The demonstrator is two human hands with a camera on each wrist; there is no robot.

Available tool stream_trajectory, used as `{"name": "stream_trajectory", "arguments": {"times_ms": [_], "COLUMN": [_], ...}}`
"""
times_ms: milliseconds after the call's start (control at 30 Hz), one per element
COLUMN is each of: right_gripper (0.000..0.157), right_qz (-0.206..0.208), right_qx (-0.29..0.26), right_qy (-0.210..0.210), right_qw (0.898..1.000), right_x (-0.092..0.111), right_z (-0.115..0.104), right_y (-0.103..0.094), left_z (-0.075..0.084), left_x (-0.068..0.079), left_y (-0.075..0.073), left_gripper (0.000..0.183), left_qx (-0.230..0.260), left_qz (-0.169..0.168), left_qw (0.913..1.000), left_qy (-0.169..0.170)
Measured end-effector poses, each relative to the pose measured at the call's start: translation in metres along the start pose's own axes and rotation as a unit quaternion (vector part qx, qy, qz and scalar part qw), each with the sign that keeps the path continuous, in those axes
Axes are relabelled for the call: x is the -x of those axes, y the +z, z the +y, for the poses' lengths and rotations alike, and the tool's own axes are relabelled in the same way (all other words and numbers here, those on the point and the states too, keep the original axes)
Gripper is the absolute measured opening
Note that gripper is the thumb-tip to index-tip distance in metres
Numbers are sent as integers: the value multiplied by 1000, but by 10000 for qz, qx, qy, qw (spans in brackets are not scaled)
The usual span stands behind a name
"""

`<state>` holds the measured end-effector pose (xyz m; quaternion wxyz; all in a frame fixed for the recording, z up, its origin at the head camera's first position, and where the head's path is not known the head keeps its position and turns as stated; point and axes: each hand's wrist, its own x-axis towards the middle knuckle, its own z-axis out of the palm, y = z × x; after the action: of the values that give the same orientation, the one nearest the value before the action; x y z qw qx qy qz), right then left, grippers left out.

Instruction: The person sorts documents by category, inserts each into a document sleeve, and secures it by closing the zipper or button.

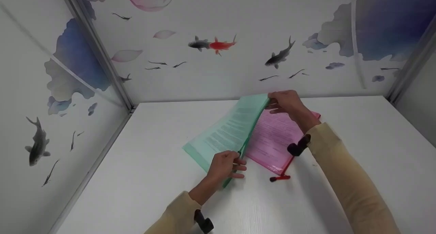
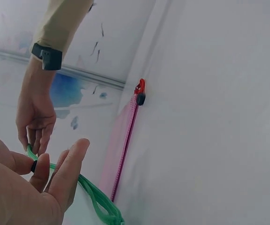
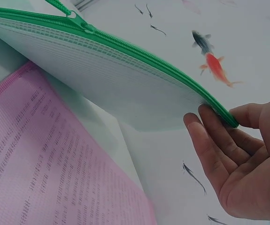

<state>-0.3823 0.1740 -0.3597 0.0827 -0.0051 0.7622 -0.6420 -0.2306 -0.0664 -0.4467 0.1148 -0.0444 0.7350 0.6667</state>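
A green mesh zip pouch (image 1: pixel 226 125) with printed sheets inside is lifted at a tilt above the white table. My right hand (image 1: pixel 287 103) pinches its far corner at the end of the green zipper (image 3: pixel 158 63), thumb on one side and fingers on the other. My left hand (image 1: pixel 223 164) is at the pouch's near part; its thumb and index finger pinch the black-tipped zipper pull (image 2: pixel 34 166), while the other fingers extend. The metal slider (image 3: pixel 81 22) shows in the right wrist view. Beneath, partly covered, lies a pink zip pouch (image 1: pixel 272 138) with printed paper.
The pink pouch's red zipper pull (image 1: pixel 283 177) with a black tip lies on the white table (image 1: pixel 146 152). White panels (image 1: pixel 218 77) printed with fish and petals stand behind and at the left, joined by a metal post (image 1: pixel 98 50).
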Motion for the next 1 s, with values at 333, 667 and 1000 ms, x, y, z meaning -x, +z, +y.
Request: {"name": "stream_trajectory", "arguments": {"times_ms": [333,667,1000], "right_gripper": [49,49,52], "right_qz": [227,388,321], "right_qx": [-45,-36,-114], "right_qy": [-19,-155,-287], "right_qw": [9997,9991,9990], "right_x": [-1,-3,-2], "right_z": [2,5,5], "right_y": [-3,-6,-8], "left_z": [-8,-16,-21], "left_x": [16,25,29], "left_y": [-17,-32,-51], "left_gripper": [32,33,35], "left_qx": [-57,-382,-789], "left_qz": [-99,-117,-517], "left_qw": [9999,9991,9927], "left_qy": [-15,-152,-749]}}
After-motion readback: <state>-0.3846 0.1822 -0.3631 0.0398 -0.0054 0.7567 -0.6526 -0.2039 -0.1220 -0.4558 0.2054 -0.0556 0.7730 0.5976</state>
